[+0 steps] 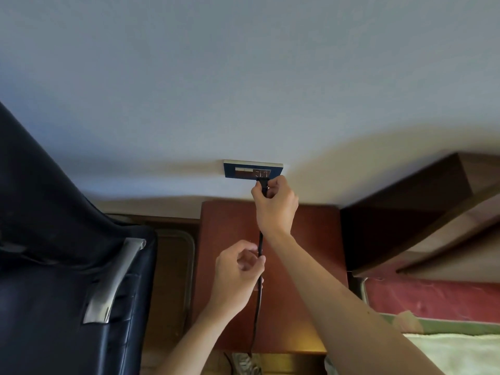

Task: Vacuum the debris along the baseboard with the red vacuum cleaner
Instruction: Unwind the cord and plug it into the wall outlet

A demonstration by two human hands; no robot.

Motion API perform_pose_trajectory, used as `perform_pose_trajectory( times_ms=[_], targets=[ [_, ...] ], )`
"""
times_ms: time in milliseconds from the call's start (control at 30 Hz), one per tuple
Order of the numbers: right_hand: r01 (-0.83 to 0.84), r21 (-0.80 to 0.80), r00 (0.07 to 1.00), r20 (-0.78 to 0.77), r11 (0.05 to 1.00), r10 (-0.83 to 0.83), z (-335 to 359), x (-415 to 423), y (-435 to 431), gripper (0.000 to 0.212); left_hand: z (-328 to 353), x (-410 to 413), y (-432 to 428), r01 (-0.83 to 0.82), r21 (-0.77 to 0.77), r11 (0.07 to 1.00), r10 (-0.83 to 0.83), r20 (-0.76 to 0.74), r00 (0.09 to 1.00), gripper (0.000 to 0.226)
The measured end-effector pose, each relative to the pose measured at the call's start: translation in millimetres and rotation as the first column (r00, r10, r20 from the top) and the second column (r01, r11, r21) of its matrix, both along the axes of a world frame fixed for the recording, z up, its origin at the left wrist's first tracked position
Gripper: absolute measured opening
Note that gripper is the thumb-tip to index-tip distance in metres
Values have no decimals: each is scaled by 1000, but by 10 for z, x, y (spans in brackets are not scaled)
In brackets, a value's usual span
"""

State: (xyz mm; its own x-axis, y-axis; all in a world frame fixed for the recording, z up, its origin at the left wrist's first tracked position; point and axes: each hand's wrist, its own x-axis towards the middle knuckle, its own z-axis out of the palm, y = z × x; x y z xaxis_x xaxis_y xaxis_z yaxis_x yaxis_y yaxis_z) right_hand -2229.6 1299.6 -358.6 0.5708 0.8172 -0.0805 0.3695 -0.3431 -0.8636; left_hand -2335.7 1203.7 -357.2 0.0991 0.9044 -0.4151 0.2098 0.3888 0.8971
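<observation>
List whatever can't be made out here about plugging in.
1. Head view: whether the plug is fully seated in the socket plate; plug body and right hand hide the prongs.
2. Head view: the vacuum cleaner; the cord runs off toward the bottom edge.
3. Head view: socket plate markings, blurred and small.

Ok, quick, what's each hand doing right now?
Left hand: closed, pinching the cord.
Right hand: closed, gripping the plug at the socket.
</observation>
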Motion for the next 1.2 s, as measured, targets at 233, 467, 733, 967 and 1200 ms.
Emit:
perform_pose_trajectory(
  times_ms=[233,467,733,967,1200],
  targets=[
    [-22,-5,1000,-18,1000,22,-29,3,17,24,-38,50,13,1,-22,1000,-1,3,1000,9],
    [-44,-1,999,-11,999,44,-60,27,5,23,-101,87,8,-6,-33,999,6,18,1000,10],
    [-66,-15,998,15,998,66,-89,24,-11,18,-129,88,4,-1,-30,1000,2,9,1000,10],
    [-38,8,999,-11,999,38,-78,-15,-5,19,-164,57,17,11,-11,1000,-11,-1,1000,9],
    [-26,8,1000,-1,1000,26,-81,-25,-1,19,-174,48,29,19,-11,1000,-19,-1,1000,12]
  ],
)
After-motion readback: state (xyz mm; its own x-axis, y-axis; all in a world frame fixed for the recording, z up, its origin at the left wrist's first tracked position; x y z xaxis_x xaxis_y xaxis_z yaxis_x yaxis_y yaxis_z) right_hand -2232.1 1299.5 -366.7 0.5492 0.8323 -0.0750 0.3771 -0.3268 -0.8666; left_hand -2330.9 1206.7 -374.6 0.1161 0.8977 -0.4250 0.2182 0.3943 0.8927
